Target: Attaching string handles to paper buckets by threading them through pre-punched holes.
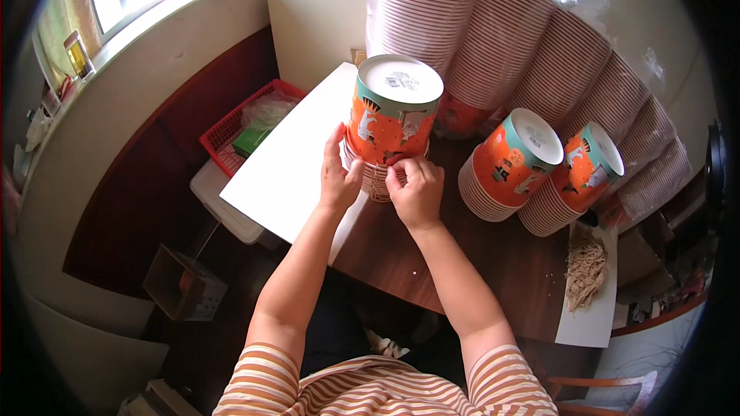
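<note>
An upside-down stack of paper buckets stands in front of me, its top one orange and teal with printed figures and a white base. My left hand is open along the stack's left side, fingers stretched up and thumb apart. At the front, just below the top bucket's rim, my right hand is closed in a pinch. Thin tan string hangs beside its fingertips; the pinched part is mostly hidden. To the right are a second inverted stack and a third.
Tall plastic-wrapped stacks of buckets line the back of the brown table. A bundle of tan strings lies on a white board at the right. A white panel, red basket and cardboard box are on the left.
</note>
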Motion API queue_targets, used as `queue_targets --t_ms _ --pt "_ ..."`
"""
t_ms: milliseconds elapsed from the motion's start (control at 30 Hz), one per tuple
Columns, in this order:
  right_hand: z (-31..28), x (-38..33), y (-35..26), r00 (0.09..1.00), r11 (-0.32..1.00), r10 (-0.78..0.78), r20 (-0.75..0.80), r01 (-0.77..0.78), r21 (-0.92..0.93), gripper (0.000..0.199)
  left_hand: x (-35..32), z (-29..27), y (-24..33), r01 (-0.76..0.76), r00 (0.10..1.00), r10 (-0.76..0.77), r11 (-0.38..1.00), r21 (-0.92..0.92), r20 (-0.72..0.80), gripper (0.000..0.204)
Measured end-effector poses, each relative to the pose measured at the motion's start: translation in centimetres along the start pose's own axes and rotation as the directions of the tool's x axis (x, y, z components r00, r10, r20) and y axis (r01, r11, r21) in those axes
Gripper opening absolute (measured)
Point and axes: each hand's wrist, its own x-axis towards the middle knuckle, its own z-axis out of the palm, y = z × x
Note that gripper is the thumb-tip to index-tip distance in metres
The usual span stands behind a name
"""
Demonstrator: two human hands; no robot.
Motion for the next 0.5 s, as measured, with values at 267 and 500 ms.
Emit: queue_targets --t_ms 267,500 --pt "-2.0 0.0 3.3 0.937 0.876 0.333 0.107 -0.350 0.331 0.008 -1.0 0.0 -0.7 0.003 1.000 -0.003 1.000 -0.016 -0.002 0.062" --pt "-1.3 0.4 8.0 0.842 0.722 0.421 0.339 -0.537 0.437 0.037 -1.0 -0.1 -0.3 -0.025 0.998 0.025 1.000 0.013 0.052 0.064"
